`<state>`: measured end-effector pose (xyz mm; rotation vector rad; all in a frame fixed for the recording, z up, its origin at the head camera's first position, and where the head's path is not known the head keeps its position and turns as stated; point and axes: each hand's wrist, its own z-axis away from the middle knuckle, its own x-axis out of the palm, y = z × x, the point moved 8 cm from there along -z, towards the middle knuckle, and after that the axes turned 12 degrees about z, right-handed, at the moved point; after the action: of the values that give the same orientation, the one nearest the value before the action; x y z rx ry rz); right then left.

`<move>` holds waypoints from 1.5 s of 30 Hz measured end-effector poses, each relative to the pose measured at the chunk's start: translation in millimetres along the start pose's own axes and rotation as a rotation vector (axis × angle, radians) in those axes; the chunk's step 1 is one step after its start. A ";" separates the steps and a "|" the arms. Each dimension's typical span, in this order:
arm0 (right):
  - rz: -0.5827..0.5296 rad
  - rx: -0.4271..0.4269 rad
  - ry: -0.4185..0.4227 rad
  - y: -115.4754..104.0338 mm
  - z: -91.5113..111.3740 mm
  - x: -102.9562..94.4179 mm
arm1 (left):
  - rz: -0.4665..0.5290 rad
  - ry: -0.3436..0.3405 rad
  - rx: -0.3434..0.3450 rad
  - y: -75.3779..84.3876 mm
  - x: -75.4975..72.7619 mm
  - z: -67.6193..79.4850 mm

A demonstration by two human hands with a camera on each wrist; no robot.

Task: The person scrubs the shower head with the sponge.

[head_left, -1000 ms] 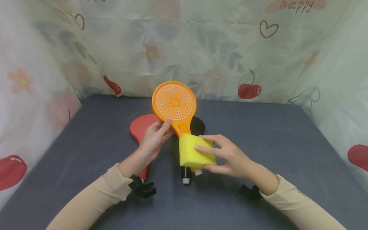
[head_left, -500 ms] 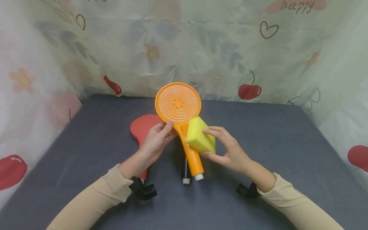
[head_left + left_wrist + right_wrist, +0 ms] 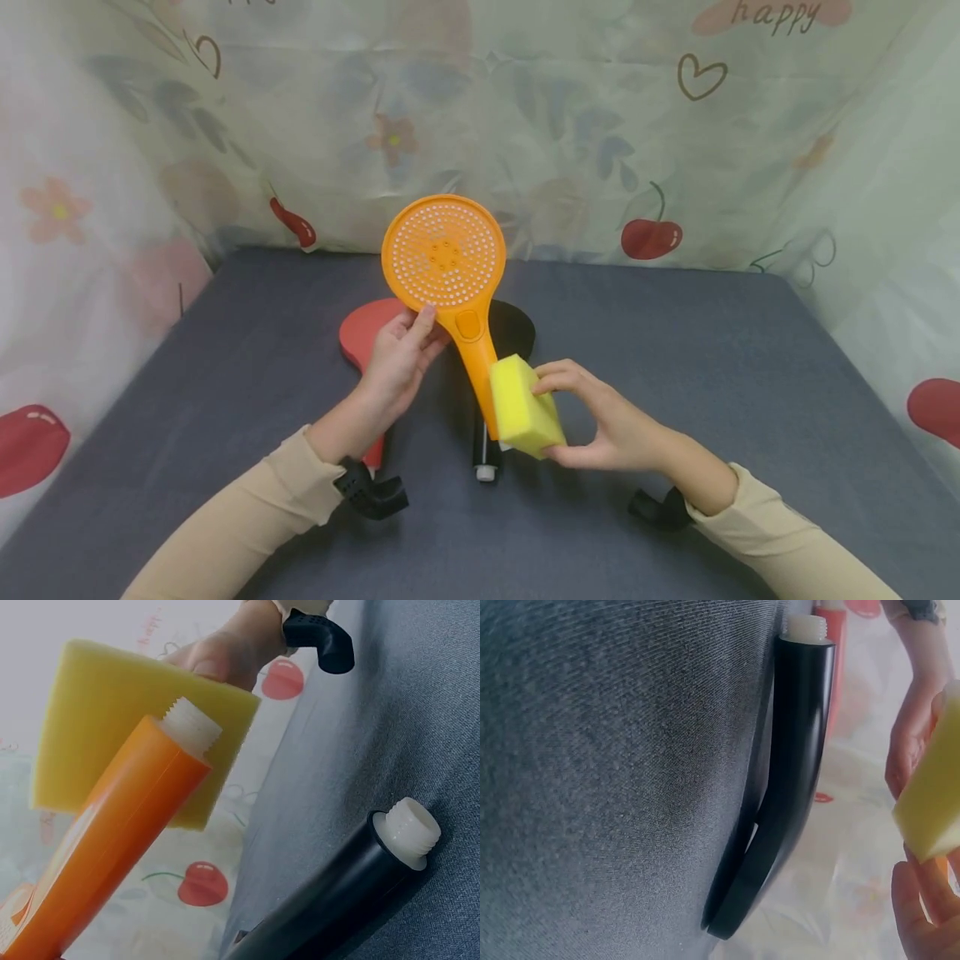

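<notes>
An orange shower head (image 3: 444, 250) with a round face of pale nozzles is held up by my left hand (image 3: 401, 358), the thumb at the lower left of its face. My right hand (image 3: 607, 421) grips a yellow sponge (image 3: 525, 408) between fingers and thumb. The sponge overlaps the lower end of the orange handle in the head view. In the left wrist view, the handle's white threaded end (image 3: 192, 726) shows in front of the sponge. Behind the orange one, a black shower head (image 3: 513, 332) lies on the table.
A red shower head (image 3: 367, 329) lies left of the black one, partly behind my left hand. The dark grey tabletop (image 3: 675, 333) runs back to a printed curtain (image 3: 525, 125) that also closes off both sides.
My right hand moved the sponge up along the orange handle, then back down to its lower end. My left hand shifted the shower head slightly right, then left and up.
</notes>
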<state>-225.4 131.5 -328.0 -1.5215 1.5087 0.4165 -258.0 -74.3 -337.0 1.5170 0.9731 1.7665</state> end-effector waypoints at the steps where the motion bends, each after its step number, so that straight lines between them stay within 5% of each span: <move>1: 0.004 0.000 -0.005 -0.7 0.3 0.4 | 0.008 0.006 -0.004 -0.3 -0.2 0.1; 9: 0.104 0.047 0.044 -0.4 -5.8 0.7 | -0.046 0.043 -0.048 -8.4 -1.6 1.7; 14: 0.123 0.119 0.127 9.2 -10.6 -2.1 | -0.071 0.012 -0.063 -14.1 4.0 4.3; 19: 0.138 0.099 0.200 10.2 -12.7 -3.4 | -0.078 -0.016 -0.064 -15.3 7.4 4.9; 28: 0.113 0.048 0.051 0.5 -6.5 7.0 | -0.011 0.011 -0.057 -12.0 4.6 2.0; 32: 0.138 0.034 0.046 -1.3 -4.9 7.2 | 0.011 0.031 -0.050 -10.7 2.4 1.0; 45: 0.070 0.293 0.250 19.3 -9.5 5.1 | 0.069 -0.011 -0.043 -16.4 8.7 6.4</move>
<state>-245.5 124.5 -334.1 -1.3276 1.7352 0.0392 -253.4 -57.3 -345.6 1.5485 0.8812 1.8129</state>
